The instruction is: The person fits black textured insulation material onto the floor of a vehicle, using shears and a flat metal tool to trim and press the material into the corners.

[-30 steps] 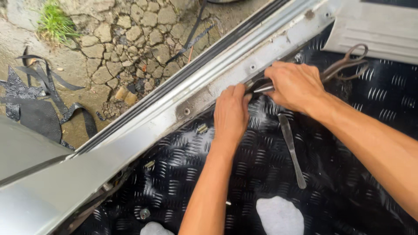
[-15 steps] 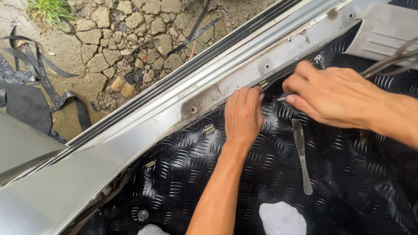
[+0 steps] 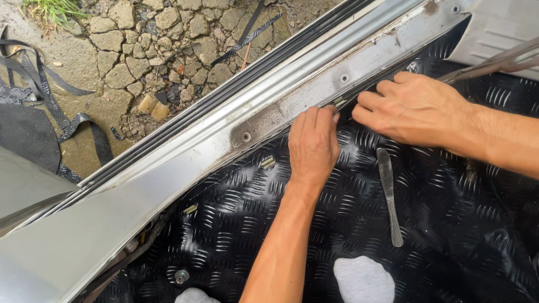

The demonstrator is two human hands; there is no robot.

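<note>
Start at the left: black rubber strips (image 3: pixel 33 120) lie on the cracked stone ground (image 3: pixel 163 39) beyond the sill. Your left hand (image 3: pixel 313 145) lies flat, fingers together, pressing the black checker-pattern floor mat (image 3: pixel 236 224) where its upper edge meets the grey metal door sill (image 3: pixel 292 106); it grasps nothing. Hold that pressure right at the seam so the mat's edge stays put. Your right hand (image 3: pixel 412 109) is curled at the same edge just beside it, fingertips tucked toward the seam; whether they pinch anything cannot be told. Work in short stretches along the sill. The flat metal tool (image 3: pixel 388 193) lies loose on the mat below your right hand, near enough to reach.
</note>
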